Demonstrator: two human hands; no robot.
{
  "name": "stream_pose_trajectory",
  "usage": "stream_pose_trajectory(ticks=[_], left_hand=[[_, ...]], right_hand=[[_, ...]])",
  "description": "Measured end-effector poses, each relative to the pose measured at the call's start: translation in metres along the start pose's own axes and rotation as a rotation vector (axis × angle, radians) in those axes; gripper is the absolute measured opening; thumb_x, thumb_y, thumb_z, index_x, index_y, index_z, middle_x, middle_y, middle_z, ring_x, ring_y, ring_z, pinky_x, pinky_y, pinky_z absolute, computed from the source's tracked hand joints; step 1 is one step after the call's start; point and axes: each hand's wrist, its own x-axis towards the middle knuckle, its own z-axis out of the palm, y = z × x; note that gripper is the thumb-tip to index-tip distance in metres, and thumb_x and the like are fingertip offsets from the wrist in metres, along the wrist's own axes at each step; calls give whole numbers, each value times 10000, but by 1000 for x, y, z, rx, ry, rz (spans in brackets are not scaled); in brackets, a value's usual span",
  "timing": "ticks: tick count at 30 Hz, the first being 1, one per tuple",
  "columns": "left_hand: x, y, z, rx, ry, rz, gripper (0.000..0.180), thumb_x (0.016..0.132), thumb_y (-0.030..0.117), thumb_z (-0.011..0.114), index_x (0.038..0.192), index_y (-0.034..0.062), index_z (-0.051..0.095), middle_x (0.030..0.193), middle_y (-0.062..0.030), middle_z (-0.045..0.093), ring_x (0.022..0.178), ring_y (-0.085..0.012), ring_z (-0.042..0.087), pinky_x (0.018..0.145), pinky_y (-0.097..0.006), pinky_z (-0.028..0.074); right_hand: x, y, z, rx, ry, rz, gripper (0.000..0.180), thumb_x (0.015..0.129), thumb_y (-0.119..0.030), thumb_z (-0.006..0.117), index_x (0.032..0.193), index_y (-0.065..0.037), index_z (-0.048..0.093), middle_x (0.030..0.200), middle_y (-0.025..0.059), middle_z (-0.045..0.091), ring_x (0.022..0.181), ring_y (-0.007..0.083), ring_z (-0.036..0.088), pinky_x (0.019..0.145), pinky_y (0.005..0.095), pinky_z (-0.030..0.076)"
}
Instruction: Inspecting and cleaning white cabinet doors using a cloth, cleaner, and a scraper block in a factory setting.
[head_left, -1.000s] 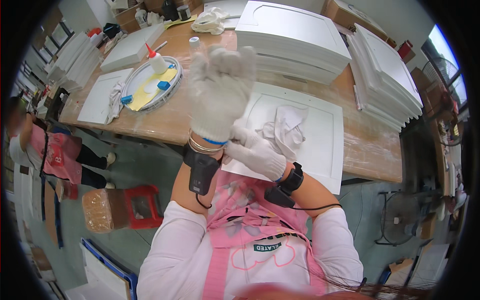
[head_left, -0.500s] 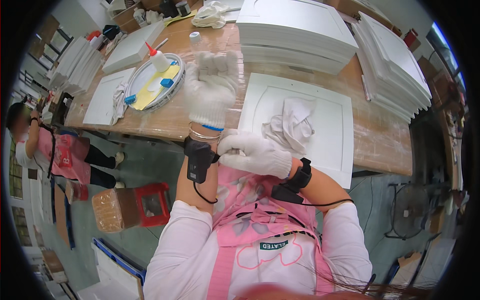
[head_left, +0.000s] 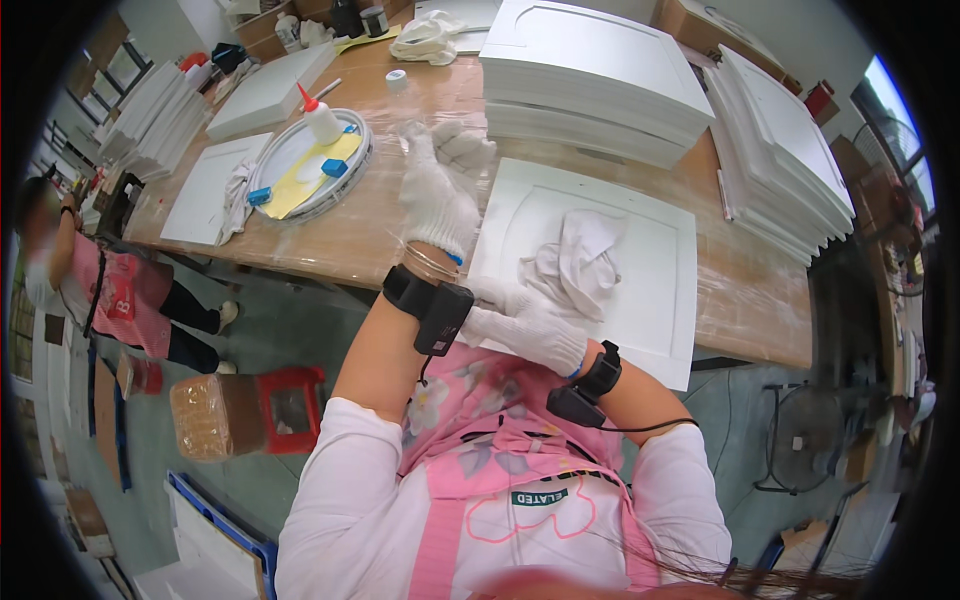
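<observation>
My left hand (head_left: 443,190), in a white knit glove, is raised over the table edge, its fingers loosely curled, thumb apart and nothing in it. A black box-shaped device (head_left: 443,318) is strapped round my left wrist, below a thin bracelet. My right hand (head_left: 530,328), gloved too, grips this device at its side; the box partly hides the fingertips. Another black strapped device (head_left: 585,390) is on my right wrist. Just beyond my right hand, a white panel (head_left: 655,290) lies on the table with a crumpled white cloth (head_left: 580,262) on it.
On the wrapped table (head_left: 755,300) stand stacks of white panels (head_left: 600,70). A round lid (head_left: 352,170) at left holds a red-tipped glue bottle (head_left: 321,122) and blue blocks. A red stool (head_left: 295,410) and a carton are on the floor; a co-worker (head_left: 130,290) stands far left.
My left forearm has turned, bringing the device to its right side, and the left hand has tilted to the right. My right hand has moved slightly down and stays at the device.
</observation>
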Motion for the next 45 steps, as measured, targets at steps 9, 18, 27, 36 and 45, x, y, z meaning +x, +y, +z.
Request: stream_pose_trajectory(ticks=[9, 18, 27, 36, 45], left_hand=[[-20, 18, -24, 36, -195, -71, 402, 1044, 387, 461, 1130, 20, 603, 1019, -159, 689, 949, -304, 666, 938, -437, 519], [-86, 39, -167, 291, 99, -415, 272, 1035, 279, 502, 1136, 48, 606, 1061, -159, 668, 1035, -312, 640, 960, -466, 511], [-117, 3, -160, 190, 113, -852, 388, 1046, 253, 445, 1325, -17, 459, 1320, -230, 548, 1165, -381, 599, 932, -534, 547], [-93, -10, -172, 273, 16, -1006, 410, 1032, 224, 471, 1353, -30, 449, 1295, -206, 582, 1120, -382, 630, 796, -528, 620], [-90, 0, -158, 563, -80, -1050, 446, 998, 338, 539, 1292, 3, 523, 1063, -162, 672, 855, -288, 695, 735, -421, 619]], right_hand=[[-22, -19, -63, 616, 300, -133, 343, 1002, -199, 520, 1214, 67, 566, 917, 48, 584, 743, 123, 572, 675, 278, 490], [-77, -13, -134, -455, 800, -119, 445, 946, -316, 560, 1258, 2, 571, 1077, 132, 594, 958, 248, 607, 846, 384, 502], [-35, -1, -121, -1455, 444, 101, 616, 791, -319, 719, 1348, -116, 553, 1366, 269, 475, 1264, 430, 479, 1054, 457, 410], [4, -25, -179, -1577, 178, -243, 357, 796, -243, 702, 1118, -96, 662, 956, 100, 675, 895, 263, 631, 766, 339, 506], [65, -37, -142, -469, 676, 237, 333, 878, -311, 628, 1116, -80, 658, 1025, 126, 680, 978, 255, 642, 865, 364, 506]])
